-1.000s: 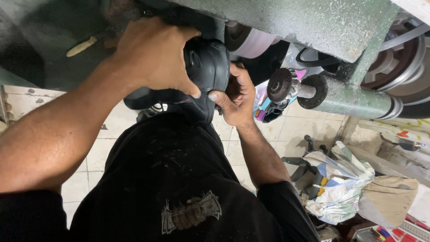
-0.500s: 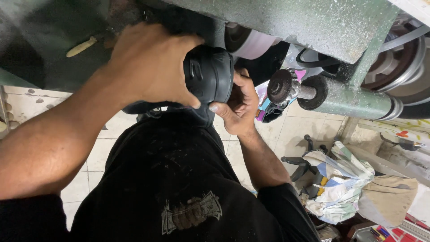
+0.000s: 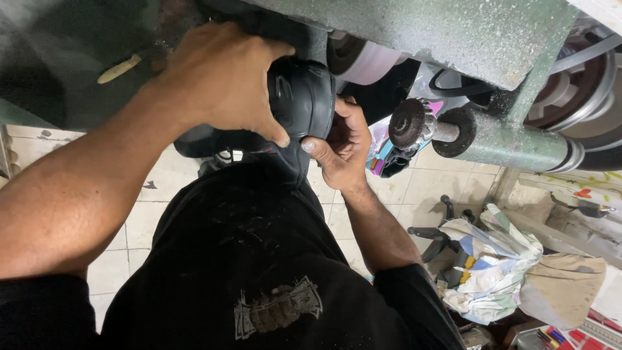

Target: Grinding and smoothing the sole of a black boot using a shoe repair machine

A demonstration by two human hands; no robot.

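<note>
Shoe (image 3: 301,104) against the machine — that is where you are: you look to be pressing its black sole up toward the pale wheel (image 3: 366,61) that turns under the green machine housing (image 3: 453,32). Whether the sole touches the wheel I cannot tell; the shoe hides the contact.

Your left hand (image 3: 220,84) lies over the shoe from above, fingers wrapped and clamped on it, thumb down near the sole's edge. Your right hand (image 3: 340,146) cups it from below and behind, fingers curled shut around it.

By my reading, the next move calls for a firm two-handed hold and a slow turn of the sole along the wheel — with knuckles kept off the dark grinding head (image 3: 408,123) on the shaft just beside your right hand.

The shoe is black, its sole thick, rounded and ridged.
</note>
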